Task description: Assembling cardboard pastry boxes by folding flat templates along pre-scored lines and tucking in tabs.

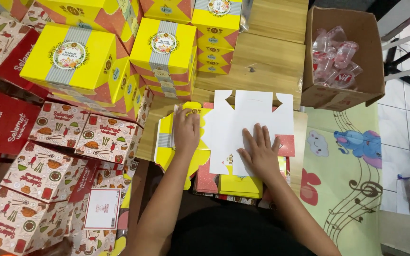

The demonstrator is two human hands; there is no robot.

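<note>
Yellow boxes stacked upper left (patterned cartons below); white flat blank apparently unfolded.

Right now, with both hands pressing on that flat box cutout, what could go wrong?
1. The white box blank lies on an uneven pile of flat yellow blanks; pressing with the right hand might shift it and skew a crease.
2. The left hand rests close beside the stacked yellow boxes; an elbow swing could possibly topple them.
3. The open carton of plastic cups sits at the table's edge and might get nudged.
</note>
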